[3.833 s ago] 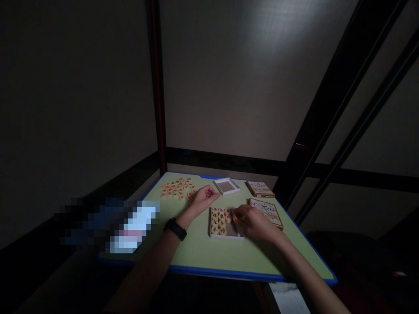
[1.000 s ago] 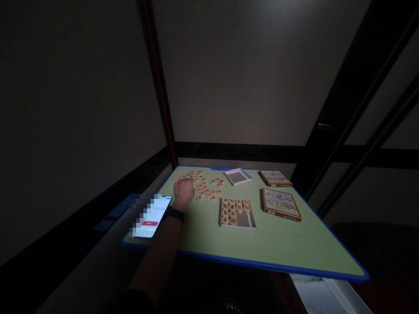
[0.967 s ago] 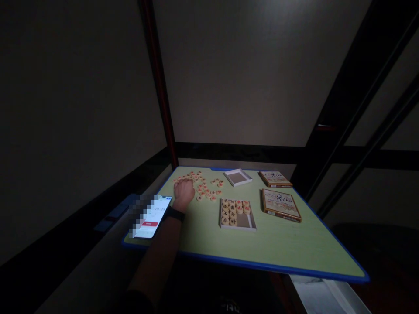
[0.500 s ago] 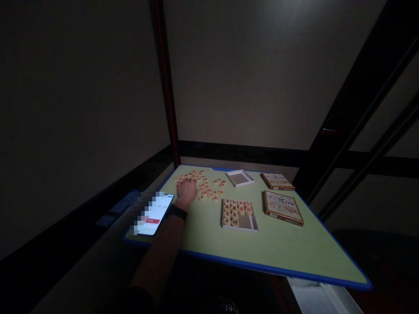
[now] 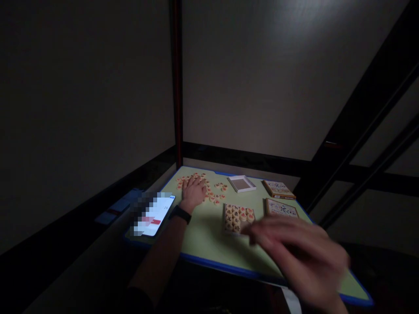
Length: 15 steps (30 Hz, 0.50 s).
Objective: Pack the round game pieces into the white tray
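Note:
Over a loose group of round Chinese chess pieces [image 5: 217,202] with red characters, my left hand [image 5: 194,191] lies palm down at the table's far left. Its fingers are stretched out and slightly apart; some pieces beneath are hidden. A dark band circles that wrist. My right hand [image 5: 304,248] is in the foreground, its fingertips in front of the shallow box [image 5: 224,223] that holds rows of black-marked and red-marked pieces [image 5: 242,216]. Motion smears its fingers and thumb, so whether anything is between them cannot be made out. It covers the box's front right corner.
A green table [image 5: 203,235] with a blue edge carries everything. Beyond the filled box lies a shallow white tray [image 5: 242,183]. Two printed boxes [image 5: 279,189] lie at the right, the nearer partly behind my right hand. A lit phone [image 5: 156,218] rests at the left edge.
My right hand has come into view from the lower right, over the box's front corner. My left hand has shifted slightly right, its fingers more stretched out. The camera view has moved a little.

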Each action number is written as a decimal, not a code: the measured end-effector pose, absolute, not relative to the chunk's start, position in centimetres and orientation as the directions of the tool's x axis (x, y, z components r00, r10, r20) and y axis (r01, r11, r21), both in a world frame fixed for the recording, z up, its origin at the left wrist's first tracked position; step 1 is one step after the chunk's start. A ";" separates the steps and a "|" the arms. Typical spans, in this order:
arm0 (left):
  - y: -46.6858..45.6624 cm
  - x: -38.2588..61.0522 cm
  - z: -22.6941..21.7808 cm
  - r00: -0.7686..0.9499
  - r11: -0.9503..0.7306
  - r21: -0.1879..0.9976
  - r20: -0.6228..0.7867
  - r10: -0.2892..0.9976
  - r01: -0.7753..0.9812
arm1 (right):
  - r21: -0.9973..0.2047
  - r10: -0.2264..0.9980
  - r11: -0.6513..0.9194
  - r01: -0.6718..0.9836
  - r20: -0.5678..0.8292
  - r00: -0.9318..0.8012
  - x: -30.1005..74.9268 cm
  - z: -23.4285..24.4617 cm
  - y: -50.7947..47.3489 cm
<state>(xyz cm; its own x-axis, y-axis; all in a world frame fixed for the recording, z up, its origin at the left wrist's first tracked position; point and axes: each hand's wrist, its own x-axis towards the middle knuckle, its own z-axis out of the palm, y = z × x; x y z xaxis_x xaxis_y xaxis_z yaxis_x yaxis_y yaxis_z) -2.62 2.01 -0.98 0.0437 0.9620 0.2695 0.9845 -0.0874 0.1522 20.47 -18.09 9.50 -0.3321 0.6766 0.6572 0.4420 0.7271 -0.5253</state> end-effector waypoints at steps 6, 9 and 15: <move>2.2 -1.9 -1.2 0.126 -0.142 0.215 0.087 0.988 0.966 | -0.172 0.911 0.405 0.898 0.159 -0.381 16.0 10.1 -0.7; 2.0 -1.8 -1.2 0.125 -0.138 0.203 0.076 0.989 0.969 | -0.066 0.942 0.336 0.939 0.033 -0.335 15.2 7.7 4.6; 1.5 -1.5 -1.0 0.119 -0.134 0.184 0.088 0.989 0.974 | 0.047 0.944 0.325 0.945 -0.085 -0.320 14.0 4.2 8.4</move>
